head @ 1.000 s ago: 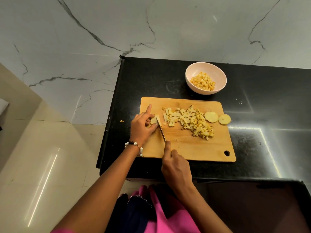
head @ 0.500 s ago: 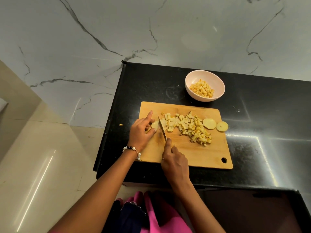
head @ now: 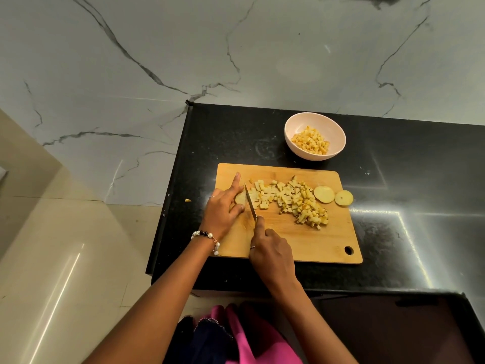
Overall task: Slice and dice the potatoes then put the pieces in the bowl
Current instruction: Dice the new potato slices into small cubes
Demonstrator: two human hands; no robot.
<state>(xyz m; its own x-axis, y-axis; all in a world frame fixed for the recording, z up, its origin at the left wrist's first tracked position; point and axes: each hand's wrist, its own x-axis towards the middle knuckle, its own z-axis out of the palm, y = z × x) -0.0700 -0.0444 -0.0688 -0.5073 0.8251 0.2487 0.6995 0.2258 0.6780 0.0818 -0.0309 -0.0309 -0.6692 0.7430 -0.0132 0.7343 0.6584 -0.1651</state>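
Since a moment ago the knife (head: 250, 204) has worked further into the potato piece (head: 239, 198), so less of that piece shows beyond the left hand (head: 225, 209), and the heap of diced potato (head: 291, 200) beside the blade reaches closer to it. The camera has also tipped up a little, so the cutting board (head: 301, 240) sits lower in the picture than before.

The cutting board is wooden, with a hole in its near right corner, and lies on a black speckled desk (head: 409, 206). Beyond and left of the board rises a grey-veined marble wall (head: 183, 48); left of the desk is a pale glossy floor (head: 52, 271). A pink bowl (head: 315, 136) stands on the desk just beyond the board's far edge, partly filled with yellow dice. One round slice (head: 324, 194) lies at the board's right edge and a second slice (head: 343, 197) hangs over it onto the desk. A small scrap (head: 187, 200) lies on the desk left of the board.

The left hand presses down on the potato piece at the board's left end, forefinger stretched out, other fingers curled over it. The right hand (head: 271, 254) is wrapped round the knife handle near the board's front edge, forefinger along the spine, the blade standing against the left fingers.
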